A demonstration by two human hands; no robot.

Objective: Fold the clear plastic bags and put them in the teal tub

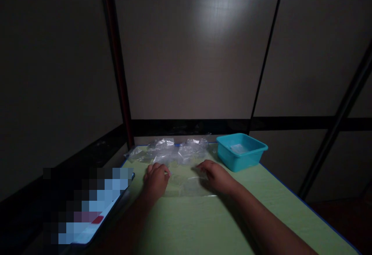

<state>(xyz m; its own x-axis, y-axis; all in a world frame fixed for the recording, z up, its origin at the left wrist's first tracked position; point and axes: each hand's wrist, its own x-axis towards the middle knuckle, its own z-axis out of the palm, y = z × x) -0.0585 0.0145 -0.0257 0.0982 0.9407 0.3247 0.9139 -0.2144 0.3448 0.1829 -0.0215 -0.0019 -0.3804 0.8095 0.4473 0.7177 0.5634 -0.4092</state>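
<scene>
A clear plastic bag [192,187] lies flat on the green tabletop [174,224] between my two hands. My left hand [157,178] is at the bag's left side, fingers curled and thumb against the index finger, apparently pinching its edge. Over the right part of the bag is my right hand [216,175], its fingers reaching left with the index finger partly stretched out; the fingertips are slightly blurred, and I see nothing held in them. Just beyond both hands, crumpled clear plastic bags [177,152] spread along the back of the table.
A teal plastic basin [244,160] stands at the back right with something pale inside. At the lower left is a device with a lit screen [90,224], partly pixelated. Dark-framed panels [192,73] rise behind the table. Its blue edge [308,208] runs along the right.
</scene>
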